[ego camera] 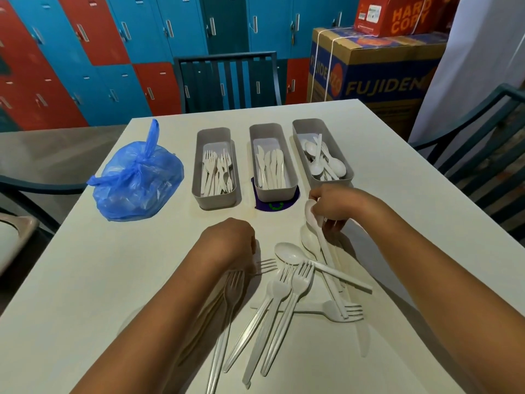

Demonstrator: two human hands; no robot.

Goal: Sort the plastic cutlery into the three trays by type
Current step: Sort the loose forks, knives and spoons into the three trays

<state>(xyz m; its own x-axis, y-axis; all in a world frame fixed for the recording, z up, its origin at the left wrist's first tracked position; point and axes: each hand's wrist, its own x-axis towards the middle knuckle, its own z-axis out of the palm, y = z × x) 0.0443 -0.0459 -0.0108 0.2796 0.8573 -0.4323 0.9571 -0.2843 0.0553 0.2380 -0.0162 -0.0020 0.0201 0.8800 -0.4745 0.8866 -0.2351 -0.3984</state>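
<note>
Three grey trays stand in a row at mid-table: the left tray (199, 155) holds forks, the middle tray (292, 177) knives, the right tray (345, 160) spoons. A loose pile of white forks (284, 302), spoons (288, 254) and a knife (362, 336) lies near the front. My right hand (335, 207) grips a white spoon (314, 220), its bowl raised beside the right tray's near end. My left hand (230, 240) is curled over a fork (265, 265) on the table; its fingers are hidden, so the hold is unclear.
A knotted blue plastic bag (136, 177) sits left of the trays on the white table (85, 294). A purple sticker (274, 206) lies under the middle tray. Chairs (227, 78) stand beyond the table, with cardboard boxes (369, 69) at the back right.
</note>
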